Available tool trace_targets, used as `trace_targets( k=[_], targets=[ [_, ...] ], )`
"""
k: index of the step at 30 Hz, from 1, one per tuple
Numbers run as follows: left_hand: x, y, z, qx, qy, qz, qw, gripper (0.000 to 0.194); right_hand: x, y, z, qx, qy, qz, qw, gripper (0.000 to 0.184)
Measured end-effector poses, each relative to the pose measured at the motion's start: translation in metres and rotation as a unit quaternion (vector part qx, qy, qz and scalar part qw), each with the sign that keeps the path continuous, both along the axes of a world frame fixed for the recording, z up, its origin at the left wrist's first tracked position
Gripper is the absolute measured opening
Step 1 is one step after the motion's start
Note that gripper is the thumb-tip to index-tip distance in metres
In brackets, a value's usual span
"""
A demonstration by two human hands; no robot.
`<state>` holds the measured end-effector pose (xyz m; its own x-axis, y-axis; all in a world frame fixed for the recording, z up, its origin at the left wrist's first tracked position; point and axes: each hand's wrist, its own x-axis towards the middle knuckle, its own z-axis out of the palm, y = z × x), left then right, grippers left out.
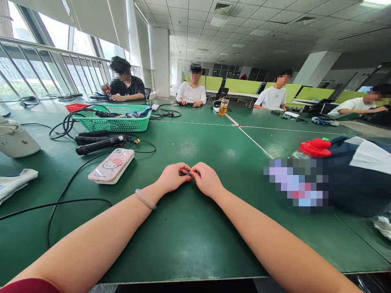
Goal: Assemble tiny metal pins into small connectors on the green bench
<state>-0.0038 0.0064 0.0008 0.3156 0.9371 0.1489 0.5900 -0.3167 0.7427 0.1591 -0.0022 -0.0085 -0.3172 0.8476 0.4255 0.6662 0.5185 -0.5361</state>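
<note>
My left hand [173, 177] and my right hand [207, 179] meet fingertip to fingertip just above the green table [189, 240]. Between their pinched fingers is a tiny dark, shiny piece [188, 173], too small and too covered to name. Both hands are closed, with thumbs and forefingers pressed round it. A pale bangle [145, 199] circles my left wrist. Left of that hand lies a pink phone [112, 165] in a cartoon cat case, apart from my fingers.
Beyond the phone are black cylindrical tools [102, 143] with cables and a green basket [122, 126]. A white pot-like container [16, 136] stands far left. At right are a red-lidded bottle [314, 147] and a dark bag [357, 183]. Several people sit across the table.
</note>
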Motion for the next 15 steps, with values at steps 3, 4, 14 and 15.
trace_targets(
  k=[3, 4, 14, 15],
  targets=[
    [-0.0001, 0.0005, -0.0010, -0.002, -0.008, -0.004, 1.000, 0.023, 0.0000, -0.0001, -0.0003, -0.002, 0.001, -0.002, 1.000, 0.012],
    [-0.0001, 0.0003, -0.0008, -0.001, -0.009, -0.004, 1.000, 0.023, 0.0000, 0.0000, -0.0004, -0.005, 0.001, -0.003, 1.000, 0.012],
    [0.0006, -0.0018, 0.0024, -0.001, -0.022, -0.005, 1.000, 0.023, 0.0008, 0.0003, -0.0002, -0.008, 0.013, -0.010, 1.000, 0.012],
    [0.0004, -0.0015, 0.0018, -0.002, -0.025, -0.005, 1.000, 0.024, 0.0006, -0.0001, 0.0001, -0.009, 0.014, -0.010, 1.000, 0.012]
  ],
)
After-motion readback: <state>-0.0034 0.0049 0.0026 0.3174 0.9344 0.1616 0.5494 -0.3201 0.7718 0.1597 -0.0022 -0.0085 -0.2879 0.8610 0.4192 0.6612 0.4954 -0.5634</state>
